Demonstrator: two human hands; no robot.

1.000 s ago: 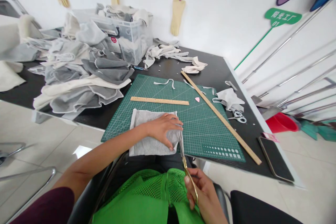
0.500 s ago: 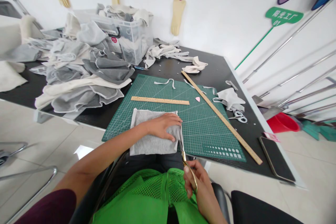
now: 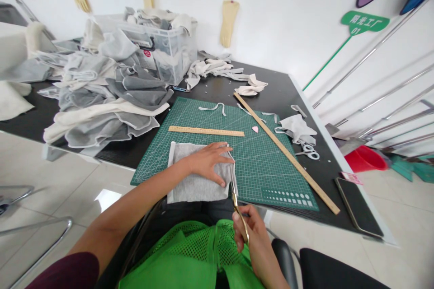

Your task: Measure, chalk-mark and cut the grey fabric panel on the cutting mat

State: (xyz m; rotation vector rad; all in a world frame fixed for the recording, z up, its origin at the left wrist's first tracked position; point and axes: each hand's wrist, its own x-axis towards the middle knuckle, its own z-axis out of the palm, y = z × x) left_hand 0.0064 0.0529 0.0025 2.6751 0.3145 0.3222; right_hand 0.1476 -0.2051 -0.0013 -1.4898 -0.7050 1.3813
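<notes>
A grey cloth (image 3: pixel 200 188) with pale edges lies on the green cutting mat (image 3: pixel 271 162), its near edge reaching the front of the table. My left hand (image 3: pixel 210 162) rests flat on it with the fingers spread. Gold-handled scissors (image 3: pixel 237 207) are in my right hand (image 3: pixel 252 230), whose fingers are wrapped through and round the handles. Their blades sit at the cloth's right edge, where a narrow pale strip is partly parted from the rest. A short wooden ruler (image 3: pixel 206 131) lies just beyond the cloth.
A long wooden ruler (image 3: pixel 285 149) crosses the mat's right side. White-handled scissors (image 3: pixel 309 152), cloth scraps (image 3: pixel 296 128) and a phone (image 3: pixel 359 205) lie to the right. At left are a heap of grey and white cloth pieces (image 3: pixel 111 86) and a filled clear bin (image 3: pixel 172 54).
My left fingers have spread a little wider on the cloth. My right hand and the scissors have shifted slightly left, and the blades look closer together.
</notes>
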